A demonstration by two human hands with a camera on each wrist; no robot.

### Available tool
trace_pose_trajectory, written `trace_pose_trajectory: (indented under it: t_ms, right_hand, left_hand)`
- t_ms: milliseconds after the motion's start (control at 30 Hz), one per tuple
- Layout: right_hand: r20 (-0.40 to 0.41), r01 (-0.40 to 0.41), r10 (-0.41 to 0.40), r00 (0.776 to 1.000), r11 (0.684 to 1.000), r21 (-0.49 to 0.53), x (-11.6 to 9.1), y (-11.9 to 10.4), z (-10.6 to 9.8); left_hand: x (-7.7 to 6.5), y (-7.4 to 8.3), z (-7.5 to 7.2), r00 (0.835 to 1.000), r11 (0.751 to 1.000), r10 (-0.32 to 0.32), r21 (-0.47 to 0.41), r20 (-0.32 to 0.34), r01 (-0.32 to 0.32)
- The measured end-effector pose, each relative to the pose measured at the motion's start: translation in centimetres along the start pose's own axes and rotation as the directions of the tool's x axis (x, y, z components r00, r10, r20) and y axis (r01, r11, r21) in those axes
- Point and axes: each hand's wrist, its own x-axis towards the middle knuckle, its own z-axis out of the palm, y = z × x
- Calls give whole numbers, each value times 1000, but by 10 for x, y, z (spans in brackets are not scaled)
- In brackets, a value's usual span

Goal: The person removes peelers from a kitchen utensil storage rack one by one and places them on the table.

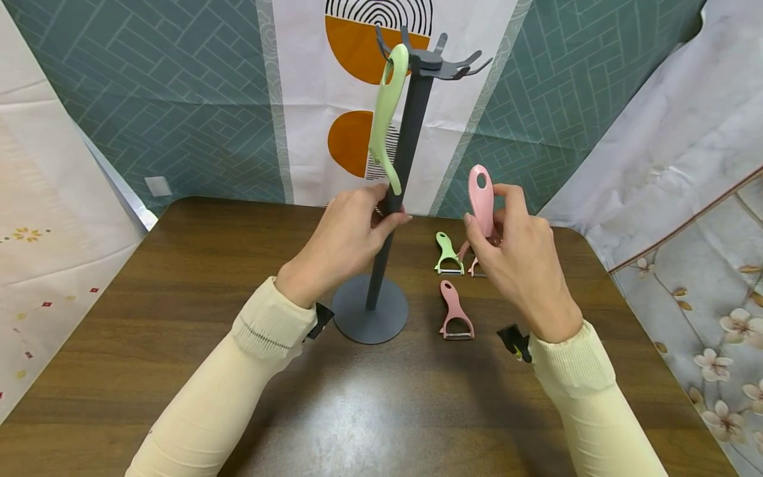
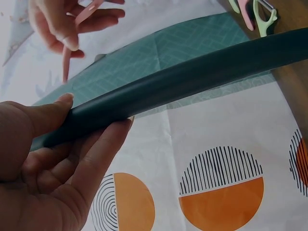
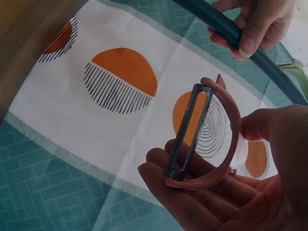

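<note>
My left hand (image 1: 341, 230) grips the upright post (image 1: 411, 132) of a dark grey hook stand, thumb on one side and fingers on the other. From a hook at its top hangs a light green peeler (image 1: 386, 109), its head pointing down. To the right of the post, my right hand (image 1: 524, 262) pinches a pink peeler (image 1: 480, 199) with its handle and hanging hole up. The right wrist view shows its metal blade (image 3: 190, 132) and curved pink frame between thumb and fingers. Both hands are raised above the table.
On the wooden table (image 1: 197, 318) lie a green peeler (image 1: 446, 250), a pink peeler (image 1: 454, 308) and another pinkish peeler (image 1: 475, 268) partly hidden by my right hand. The stand's round base (image 1: 352, 318) sits mid-table. Patterned cloth (image 1: 208, 132) hangs behind.
</note>
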Motion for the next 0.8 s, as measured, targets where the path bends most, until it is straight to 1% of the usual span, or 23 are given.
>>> trace_pose_trajectory:
  t_ms: [300,567,800]
  right_hand:
    - [60,-24,26,998,999,-21,-7,12,5]
    - [89,-40,43,995,998,-39,-12,25,10]
    - [136,-81,89,987,995,-58,-16,33,12]
  left_hand:
    - [0,1,-1,1000,1000,6,-4,-1,-6]
    - [0,0,0,1000,1000,10,-3,-2,-10]
    - [0,0,-1,1000,1000,15,-3,0,-15]
